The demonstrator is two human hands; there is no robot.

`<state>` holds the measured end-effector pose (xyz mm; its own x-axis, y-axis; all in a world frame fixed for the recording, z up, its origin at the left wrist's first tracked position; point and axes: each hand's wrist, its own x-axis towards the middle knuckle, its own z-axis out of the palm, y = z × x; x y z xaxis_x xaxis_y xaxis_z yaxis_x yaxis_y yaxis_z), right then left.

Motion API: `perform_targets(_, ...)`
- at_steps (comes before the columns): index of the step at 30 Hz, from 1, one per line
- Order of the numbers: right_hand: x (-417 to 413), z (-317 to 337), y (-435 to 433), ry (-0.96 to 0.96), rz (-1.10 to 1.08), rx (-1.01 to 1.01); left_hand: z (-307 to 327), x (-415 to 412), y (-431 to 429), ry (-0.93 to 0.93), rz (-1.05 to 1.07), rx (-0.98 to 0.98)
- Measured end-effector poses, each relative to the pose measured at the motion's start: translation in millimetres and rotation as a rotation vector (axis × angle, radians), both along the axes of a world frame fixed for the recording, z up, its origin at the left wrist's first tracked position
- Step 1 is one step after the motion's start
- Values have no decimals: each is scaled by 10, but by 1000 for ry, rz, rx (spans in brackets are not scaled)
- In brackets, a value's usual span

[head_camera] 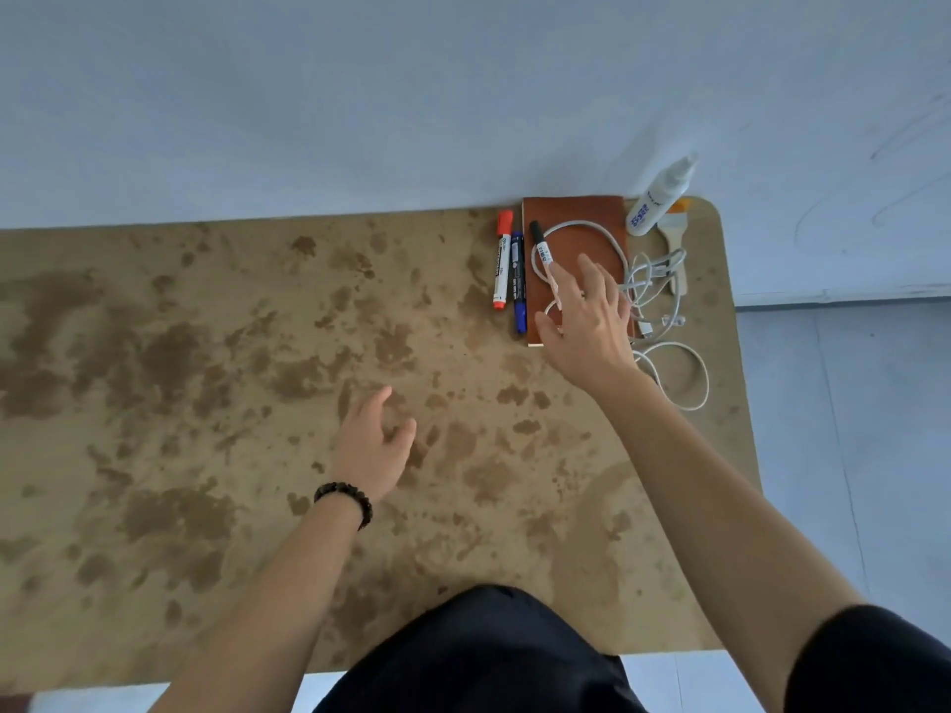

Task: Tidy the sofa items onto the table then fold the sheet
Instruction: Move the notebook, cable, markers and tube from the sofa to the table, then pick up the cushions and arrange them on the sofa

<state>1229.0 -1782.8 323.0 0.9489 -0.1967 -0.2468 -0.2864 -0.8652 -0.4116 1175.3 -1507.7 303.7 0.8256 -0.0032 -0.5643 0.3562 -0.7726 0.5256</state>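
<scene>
2 arms of 1 person were in view, both bare along the forearm. At the wrist of the left hand sat 1 bracelet of dark, rounded beads, black to dark brown, strung close together in a single band. The arm behind the right hand ran into a short black sleeve with a plain, smooth edge. Between the 2 arms, at the bottom, was more clothing, black, plain and without markings; whether it was a shirt or trousers could not be told.
</scene>
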Motion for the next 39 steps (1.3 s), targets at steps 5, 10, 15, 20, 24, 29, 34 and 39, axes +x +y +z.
perform_targets(5, -593, 675, 210, -158, -110, 157, 673, 41, 269, -258, 32, -139)
perform_targets(10, -1497, 1273, 593, -353, -293, 274, 1407, -329, 638, -478, 8, -286)
perform_targets(15, -2437, 1504, 979, -497, -416, 393, 1757, -1026, 1024, -553, 64, -391)
perform_targets(20, -2885, 1661, 1087, -491, -325, 394, 1852, -1682, 1304, -543, 238, -447)
perform_targets(24, -2875, 1728, 1065, -471, -146, 388, 1892, -2202, 1438, -604, 442, -431)
perform_targets(29, -2899, 1653, 1079, -410, 146, 466, 1908, -3022, 1425, -675, 703, -267)
perform_targets(34, -3221, 1267, 1306, -241, 377, 527, 1839, -4177, 1220, -672, 934, -83)
perform_targets(39, -3733, 1178, 1943, -26, 703, 564, 1964, -5493, 1081, -660, 1236, 50)
